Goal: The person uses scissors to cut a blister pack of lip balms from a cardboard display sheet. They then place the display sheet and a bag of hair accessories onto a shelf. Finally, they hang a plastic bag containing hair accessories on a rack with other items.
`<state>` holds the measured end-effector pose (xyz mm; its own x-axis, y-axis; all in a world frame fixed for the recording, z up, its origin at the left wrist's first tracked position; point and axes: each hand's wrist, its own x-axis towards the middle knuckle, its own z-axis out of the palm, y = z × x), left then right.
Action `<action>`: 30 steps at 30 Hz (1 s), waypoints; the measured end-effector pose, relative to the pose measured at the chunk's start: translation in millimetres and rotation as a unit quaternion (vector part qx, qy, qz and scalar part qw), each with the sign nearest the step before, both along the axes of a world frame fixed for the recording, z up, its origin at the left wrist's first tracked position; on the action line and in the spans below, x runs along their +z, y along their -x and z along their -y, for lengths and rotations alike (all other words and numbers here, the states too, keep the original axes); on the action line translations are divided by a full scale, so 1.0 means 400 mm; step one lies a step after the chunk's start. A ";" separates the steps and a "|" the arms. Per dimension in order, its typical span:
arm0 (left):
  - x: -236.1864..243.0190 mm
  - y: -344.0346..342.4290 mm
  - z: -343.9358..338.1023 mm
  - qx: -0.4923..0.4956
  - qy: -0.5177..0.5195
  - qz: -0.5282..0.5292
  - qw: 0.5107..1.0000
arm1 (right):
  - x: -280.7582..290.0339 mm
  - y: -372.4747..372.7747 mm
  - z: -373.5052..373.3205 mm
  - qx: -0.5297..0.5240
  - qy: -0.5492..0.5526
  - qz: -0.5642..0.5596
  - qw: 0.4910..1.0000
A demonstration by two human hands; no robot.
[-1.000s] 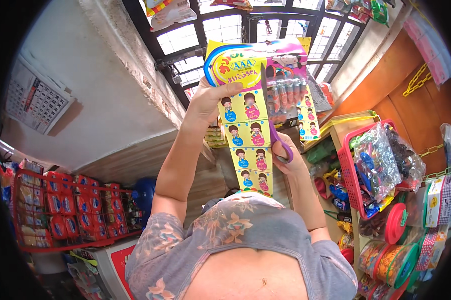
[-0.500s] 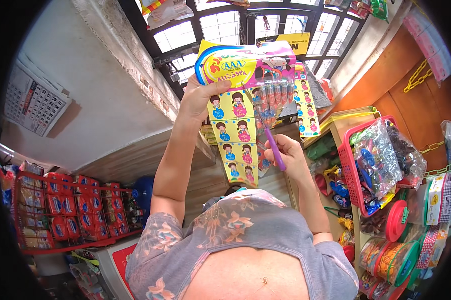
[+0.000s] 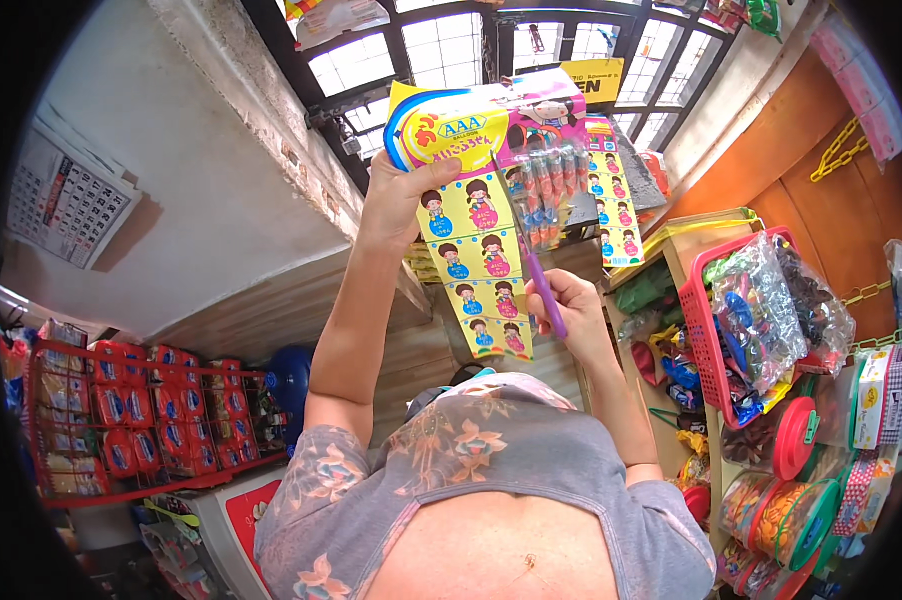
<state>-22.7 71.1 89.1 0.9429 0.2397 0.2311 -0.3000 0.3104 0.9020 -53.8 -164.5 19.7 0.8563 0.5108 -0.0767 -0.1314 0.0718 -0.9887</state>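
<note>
Dark window bars (image 3: 496,50) span the far side. Head view: the left hand's (image 3: 399,195) grip pinches a yellow picture card (image 3: 467,262) raised before the chest; the right hand (image 3: 577,308) grips purple-handled scissors (image 3: 548,300), blades beside clear packets (image 3: 551,185). Clean cutting likely wants the card taut, packets clear of the blades.

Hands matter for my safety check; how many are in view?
2: the left hand pinches the yellow card near its upper left edge; the right hand holds the purple-handled scissors. No others show.
</note>
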 end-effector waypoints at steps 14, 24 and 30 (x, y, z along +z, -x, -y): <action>-0.018 -0.008 -0.013 -0.057 0.037 0.024 0.997 | -0.053 -0.005 -0.023 0.046 -0.108 -0.033 0.993; -0.027 -0.037 -0.001 -0.077 0.027 0.016 0.997 | -0.075 -0.038 -0.035 0.049 -0.175 -0.009 0.983; -0.002 -0.042 0.005 -0.062 -0.007 0.056 0.997 | -0.061 -0.029 -0.044 0.037 -0.171 -0.021 0.984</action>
